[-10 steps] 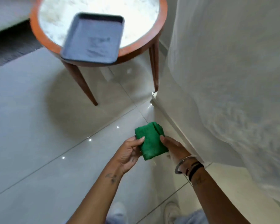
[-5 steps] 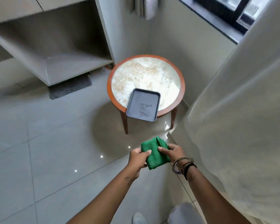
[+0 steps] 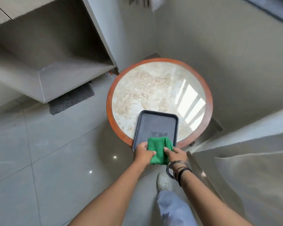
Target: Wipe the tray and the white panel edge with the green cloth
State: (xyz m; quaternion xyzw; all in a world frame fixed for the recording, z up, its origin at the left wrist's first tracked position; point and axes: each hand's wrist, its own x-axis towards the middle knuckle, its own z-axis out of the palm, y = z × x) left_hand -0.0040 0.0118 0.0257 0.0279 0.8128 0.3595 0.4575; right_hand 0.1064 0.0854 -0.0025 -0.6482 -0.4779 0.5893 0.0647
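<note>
A folded green cloth [image 3: 159, 149] is held between both hands over the near end of a dark grey tray [image 3: 157, 124]. The tray lies on a round marble-topped table with a red-brown rim [image 3: 109, 101], its near end overhanging the table edge. My left hand [image 3: 143, 153] grips the cloth's left side and my right hand [image 3: 176, 154], bangles on its wrist, grips the right side. A white panel [image 3: 201, 162] runs along the lower right under a sheer curtain. Whether the cloth touches the tray I cannot tell.
A pale sheer curtain [image 3: 252, 168] fills the lower right. A grey shelf unit [image 3: 47, 75] juts out at the upper left with a dark mat [image 3: 70, 100] beneath it. Glossy floor tiles [image 3: 47, 160] spread to the left. My shoe [image 3: 163, 181] is below my hands.
The view came closer to the table. Both hands carried the green cloth forward from above the floor to over the near end of the tray.
</note>
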